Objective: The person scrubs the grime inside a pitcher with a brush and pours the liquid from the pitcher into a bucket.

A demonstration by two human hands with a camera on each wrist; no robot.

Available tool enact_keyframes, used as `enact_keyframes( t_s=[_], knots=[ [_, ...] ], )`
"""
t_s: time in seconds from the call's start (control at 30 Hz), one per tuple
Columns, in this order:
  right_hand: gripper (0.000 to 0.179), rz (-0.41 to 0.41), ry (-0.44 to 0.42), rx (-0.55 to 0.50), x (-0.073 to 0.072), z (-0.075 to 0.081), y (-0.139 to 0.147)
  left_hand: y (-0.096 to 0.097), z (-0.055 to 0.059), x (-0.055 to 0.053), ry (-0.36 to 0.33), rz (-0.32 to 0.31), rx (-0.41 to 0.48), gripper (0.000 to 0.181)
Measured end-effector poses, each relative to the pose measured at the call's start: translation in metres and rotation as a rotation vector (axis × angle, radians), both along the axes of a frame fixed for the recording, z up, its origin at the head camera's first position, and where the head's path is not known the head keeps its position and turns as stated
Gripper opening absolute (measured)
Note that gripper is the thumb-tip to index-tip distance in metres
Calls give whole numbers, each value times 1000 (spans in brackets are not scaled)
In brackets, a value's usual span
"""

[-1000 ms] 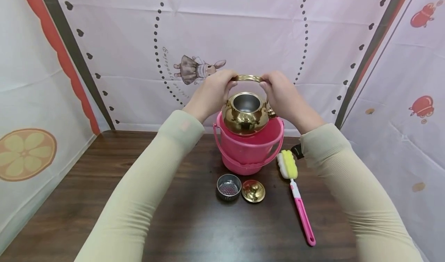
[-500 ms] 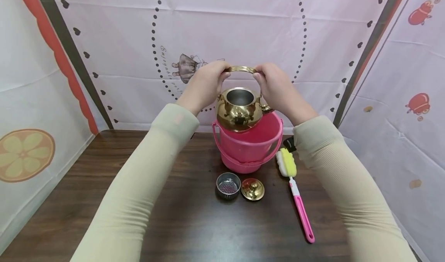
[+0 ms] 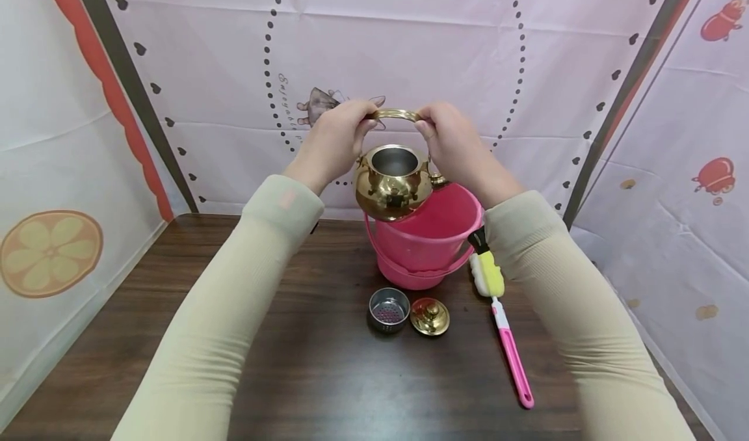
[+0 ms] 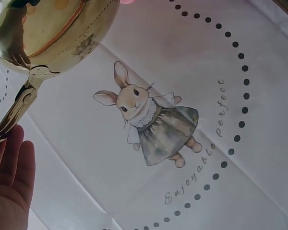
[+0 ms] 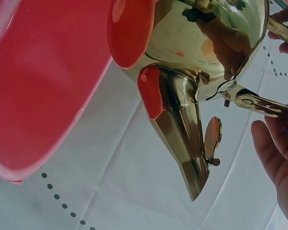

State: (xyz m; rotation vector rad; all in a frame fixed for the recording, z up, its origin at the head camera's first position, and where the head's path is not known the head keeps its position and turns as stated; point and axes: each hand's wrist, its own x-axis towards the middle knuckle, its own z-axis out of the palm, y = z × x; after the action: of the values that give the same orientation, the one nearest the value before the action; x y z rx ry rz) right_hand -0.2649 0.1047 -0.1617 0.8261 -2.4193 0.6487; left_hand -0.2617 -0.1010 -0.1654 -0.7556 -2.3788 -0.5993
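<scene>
A shiny gold teapot (image 3: 389, 194) without its lid hangs in the air at the left rim of a pink bucket (image 3: 418, 259). My left hand (image 3: 333, 138) grips the left side of the teapot's arched handle, and my right hand (image 3: 459, 145) grips its right side. In the right wrist view the spout (image 5: 177, 129) carries a small hinged flap at its tip, and the bucket's inside (image 5: 43, 86) shows beside the pot. Fingers (image 4: 19, 163) curl at the handle in the left wrist view. The teapot's opening faces up.
A metal strainer cup (image 3: 389, 309) and a gold lid (image 3: 430, 317) sit side by side before the bucket. At right lies a sponge brush (image 3: 509, 337) with a pink handle, its head by a black object (image 3: 478, 240). A patterned cloth (image 3: 445, 51) hangs behind the table.
The teapot, held by both hands, has risen slightly and moved left from over the bucket's mouth to its left rim. The bucket, strainer, lid and brush have stayed in place.
</scene>
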Motion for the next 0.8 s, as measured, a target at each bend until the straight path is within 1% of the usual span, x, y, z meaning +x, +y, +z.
enact_keyframes(
  t_s=[0.4,0.6,0.8],
  knots=[
    [23,-3,-17,13,-5,-3,-5,-5,-6,-6,14,5,9,24],
    [24,3,-27,14,-5,-2,-12,-12,-5,-4,14,14,14,25],
    [26,13,-52,26,-5,-1,-20,-19,-5,-1,-9,29,15,25]
  ],
)
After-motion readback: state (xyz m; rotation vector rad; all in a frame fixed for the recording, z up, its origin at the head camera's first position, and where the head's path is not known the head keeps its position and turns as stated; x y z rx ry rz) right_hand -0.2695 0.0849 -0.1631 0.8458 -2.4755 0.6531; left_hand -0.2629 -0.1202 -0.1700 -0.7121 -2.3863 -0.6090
